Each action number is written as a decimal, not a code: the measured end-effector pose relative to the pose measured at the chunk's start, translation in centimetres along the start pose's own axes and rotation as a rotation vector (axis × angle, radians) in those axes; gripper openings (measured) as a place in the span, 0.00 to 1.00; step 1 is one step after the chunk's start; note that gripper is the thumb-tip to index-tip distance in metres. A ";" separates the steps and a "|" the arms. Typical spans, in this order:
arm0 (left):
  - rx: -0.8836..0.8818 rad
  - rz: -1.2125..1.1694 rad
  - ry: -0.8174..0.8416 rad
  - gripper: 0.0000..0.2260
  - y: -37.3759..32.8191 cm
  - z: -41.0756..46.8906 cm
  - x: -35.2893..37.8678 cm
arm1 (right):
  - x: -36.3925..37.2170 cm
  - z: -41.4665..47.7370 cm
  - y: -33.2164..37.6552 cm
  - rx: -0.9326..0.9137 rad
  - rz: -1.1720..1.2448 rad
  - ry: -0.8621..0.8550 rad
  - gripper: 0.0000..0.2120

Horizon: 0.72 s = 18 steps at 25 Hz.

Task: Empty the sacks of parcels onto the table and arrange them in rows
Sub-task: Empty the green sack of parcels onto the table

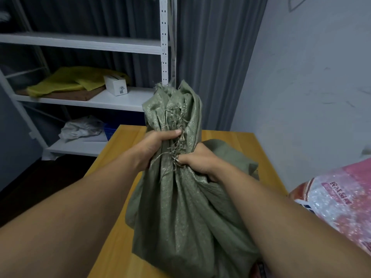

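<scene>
A green woven sack (180,213) stands upright on the wooden table (112,173), its mouth bunched together with frayed threads hanging from it. My left hand (154,147) grips the gathered neck from the left, thumb across the front. My right hand (197,161) grips the same neck from the right, a little lower. The sack bulges below my hands; its contents are hidden. A second sack of pink and clear printed plastic (339,201) lies at the table's right edge.
A white metal shelf rack (128,101) stands behind the table on the left, holding yellow bags (72,81), a small white box (116,85) and crumpled plastic (82,127). Grey curtains hang behind. A pale wall runs along the right side.
</scene>
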State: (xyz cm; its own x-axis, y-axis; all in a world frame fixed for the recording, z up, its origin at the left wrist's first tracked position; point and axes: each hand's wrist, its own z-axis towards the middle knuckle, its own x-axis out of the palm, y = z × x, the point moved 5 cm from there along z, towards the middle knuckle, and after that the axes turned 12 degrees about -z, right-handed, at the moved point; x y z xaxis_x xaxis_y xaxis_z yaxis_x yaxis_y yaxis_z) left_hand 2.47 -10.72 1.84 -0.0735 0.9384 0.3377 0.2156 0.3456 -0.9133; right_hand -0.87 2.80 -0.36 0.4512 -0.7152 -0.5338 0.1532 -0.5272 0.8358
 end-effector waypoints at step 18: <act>0.286 0.332 -0.064 0.25 1.5 -1.7 -2.8 | 1.8 0.7 4.9 0.135 0.416 -0.115 0.18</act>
State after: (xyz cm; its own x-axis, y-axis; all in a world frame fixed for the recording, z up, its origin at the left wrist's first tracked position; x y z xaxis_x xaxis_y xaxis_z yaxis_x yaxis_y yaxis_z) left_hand 4.64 -12.85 -0.11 -0.1078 0.9941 0.0092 -0.0397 0.0049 -0.9992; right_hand 0.11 -1.39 2.73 0.3486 -0.9211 -0.1735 -0.1399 -0.2342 0.9621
